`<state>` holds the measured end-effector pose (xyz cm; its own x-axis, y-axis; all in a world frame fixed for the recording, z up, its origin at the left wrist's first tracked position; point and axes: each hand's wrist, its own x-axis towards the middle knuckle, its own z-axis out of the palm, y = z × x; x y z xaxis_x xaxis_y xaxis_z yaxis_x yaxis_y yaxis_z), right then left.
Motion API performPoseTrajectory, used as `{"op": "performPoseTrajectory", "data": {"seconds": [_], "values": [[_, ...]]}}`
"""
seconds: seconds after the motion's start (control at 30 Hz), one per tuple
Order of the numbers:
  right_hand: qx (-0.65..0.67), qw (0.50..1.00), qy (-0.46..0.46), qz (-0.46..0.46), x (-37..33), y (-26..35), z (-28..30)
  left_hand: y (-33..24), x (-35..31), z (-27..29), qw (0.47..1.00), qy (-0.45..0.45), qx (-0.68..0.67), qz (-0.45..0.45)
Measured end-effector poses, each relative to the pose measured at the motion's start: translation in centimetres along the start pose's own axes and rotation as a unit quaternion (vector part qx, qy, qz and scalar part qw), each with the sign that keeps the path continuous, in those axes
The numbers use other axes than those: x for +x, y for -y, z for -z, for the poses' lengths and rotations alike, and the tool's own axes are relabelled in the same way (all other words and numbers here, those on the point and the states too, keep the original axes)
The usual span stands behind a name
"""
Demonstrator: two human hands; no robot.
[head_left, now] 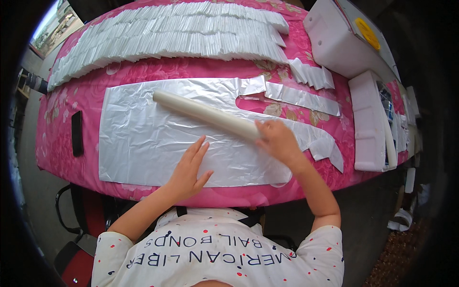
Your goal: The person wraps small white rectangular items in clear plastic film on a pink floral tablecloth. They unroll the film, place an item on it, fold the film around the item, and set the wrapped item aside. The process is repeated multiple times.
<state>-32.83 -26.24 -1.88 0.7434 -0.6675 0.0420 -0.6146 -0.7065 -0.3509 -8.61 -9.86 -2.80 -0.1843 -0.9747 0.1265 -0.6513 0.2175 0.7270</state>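
A large white plastic bag (138,138) with handle strips on its right side lies spread flat and a little wrinkled in front of me. Across it, at a slant, lies a long pale tube (205,114). The fingers of my right hand (278,142) are closed round the tube's right end, slightly blurred. My left hand (189,167) is open over the bag's near part, fingers stretched out below the tube. Whether its palm presses on the plastic I cannot tell.
Rows of folded white plastic (167,36) cover the table's far side. A pink flowered cloth (52,129) covers the table. A black phone (77,133) lies at the left. White foam boxes (362,126) stand at the right, a yellow oval object (367,34) on the far one.
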Motion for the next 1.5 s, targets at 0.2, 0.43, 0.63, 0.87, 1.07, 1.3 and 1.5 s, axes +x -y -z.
{"op": "performPoseTrajectory", "data": {"seconds": [0.2,0.43,0.63,0.87,1.07,1.3,1.5], "values": [[0.17,0.985,0.016,0.029,-5.8,5.7,-3.6,0.6,1.3,-2.7,0.998,-0.023,0.052,0.026],[-0.043,0.994,-0.067,-0.081,-9.3,-0.8,-3.6,-0.6,3.2,-4.4,0.991,-0.005,0.131,0.002],[-0.21,0.937,-0.091,-0.265,-15.2,-9.2,0.2,-1.9,3.0,-5.3,0.984,0.03,0.169,-0.042],[-0.385,0.762,-0.211,-0.476,-17.2,-9.1,2.8,-2.2,2.8,-5.7,0.982,0.065,0.168,-0.059],[0.09,0.965,-0.201,-0.143,-7.7,2.1,-4.2,-2.3,2.6,-5.9,0.992,0.028,0.116,-0.037],[-0.043,0.985,-0.104,-0.127,-6.7,-1.9,-4.6,-2.9,2.5,-5.6,0.989,0.052,0.138,-0.018],[-0.084,0.937,-0.188,-0.281,-14.5,-13.1,-1.0,-3.0,2.5,-5.9,0.99,0.043,0.135,-0.025]]}}
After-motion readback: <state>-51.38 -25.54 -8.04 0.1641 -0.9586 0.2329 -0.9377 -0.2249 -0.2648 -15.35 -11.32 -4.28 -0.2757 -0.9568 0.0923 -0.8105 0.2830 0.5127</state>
